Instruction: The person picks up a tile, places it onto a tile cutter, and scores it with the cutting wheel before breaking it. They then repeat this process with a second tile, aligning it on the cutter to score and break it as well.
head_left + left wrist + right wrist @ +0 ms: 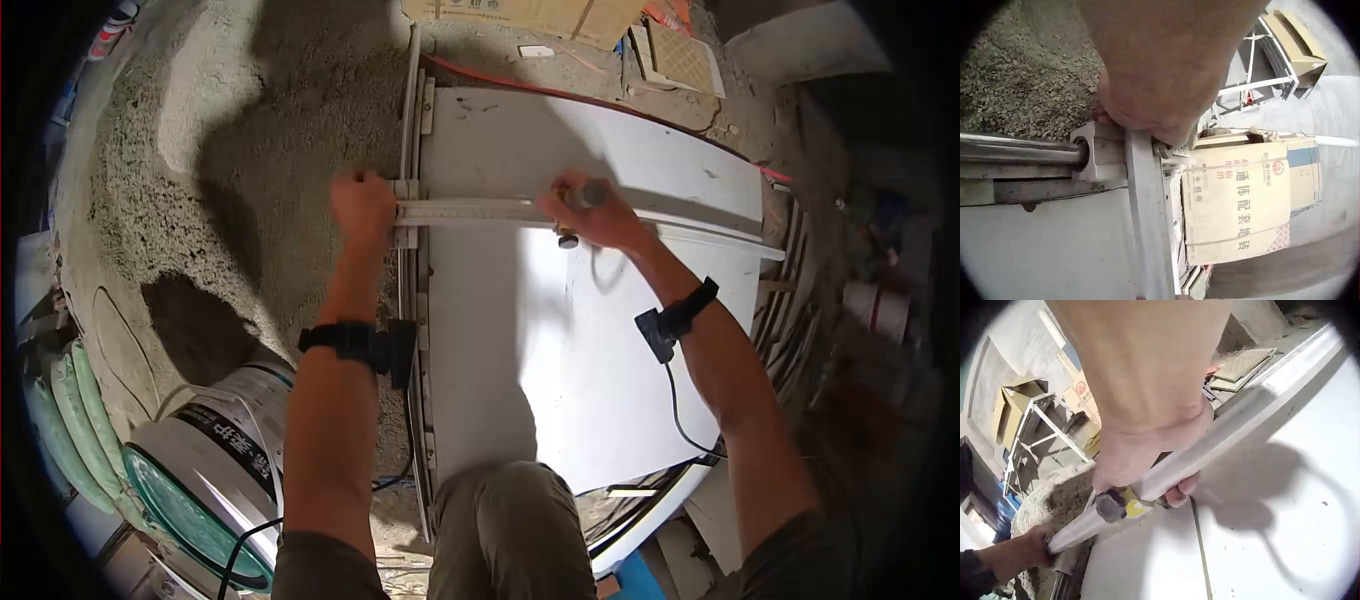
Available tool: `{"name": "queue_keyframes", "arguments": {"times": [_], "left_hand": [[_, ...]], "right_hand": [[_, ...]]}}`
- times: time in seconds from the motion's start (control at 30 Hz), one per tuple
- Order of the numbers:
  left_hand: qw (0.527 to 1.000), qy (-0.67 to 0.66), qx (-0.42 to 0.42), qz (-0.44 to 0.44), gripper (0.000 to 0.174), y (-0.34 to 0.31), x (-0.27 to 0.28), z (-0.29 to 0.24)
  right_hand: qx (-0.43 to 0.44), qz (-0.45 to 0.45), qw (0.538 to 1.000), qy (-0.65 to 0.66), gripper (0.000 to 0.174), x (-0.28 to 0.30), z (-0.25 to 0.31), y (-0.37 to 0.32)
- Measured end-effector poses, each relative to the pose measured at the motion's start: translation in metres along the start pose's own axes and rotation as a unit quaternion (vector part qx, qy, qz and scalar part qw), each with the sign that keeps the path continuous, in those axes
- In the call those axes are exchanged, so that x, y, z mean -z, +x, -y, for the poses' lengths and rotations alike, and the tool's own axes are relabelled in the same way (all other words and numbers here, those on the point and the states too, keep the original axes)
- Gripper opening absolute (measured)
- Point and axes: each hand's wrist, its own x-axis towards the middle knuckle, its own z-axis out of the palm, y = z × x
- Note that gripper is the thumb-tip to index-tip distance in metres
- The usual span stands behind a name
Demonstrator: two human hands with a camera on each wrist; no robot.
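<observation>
A long pale metal bar (470, 212) with fine marks along it crosses a large white slab (480, 350). My left hand (363, 205) grips the bar's left end, where a sliding block (1092, 153) rides on a round steel rail (1022, 150). Farther right, my right hand (600, 215) holds the same bar at a fitting with a dark knob (1110, 507) and a yellow patch. Fingertips (1179, 495) of this hand show curled below the bar in the right wrist view. My left fingers are mostly hidden behind the hand.
Rough grey sand or mortar (150, 200) covers the ground on the left. A white bucket (205, 455) with a green rim stands at lower left. Beyond the slab lie a cardboard box (530, 18) and some tan tiles (685, 58). A cable (672, 400) hangs from the right wrist.
</observation>
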Motion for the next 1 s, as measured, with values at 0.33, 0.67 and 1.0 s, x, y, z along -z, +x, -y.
{"name": "queue_keyframes", "arguments": {"times": [0.33,0.67,1.0], "left_hand": [[0.998,0.053,0.027,0.018,0.029,-0.004,0.005,-0.005],[0.996,0.083,-0.012,-0.023,0.026,-0.013,0.007,-0.017],[0.991,0.123,0.047,0.003,0.028,-0.011,0.006,-0.014]], "right_hand": [[0.041,-0.016,0.999,-0.001,0.034,0.003,0.006,0.004],[0.075,-0.025,0.996,-0.046,0.03,0.009,0.02,0.007],[0.044,-0.023,0.996,-0.073,0.036,0.008,0.016,0.005]]}}
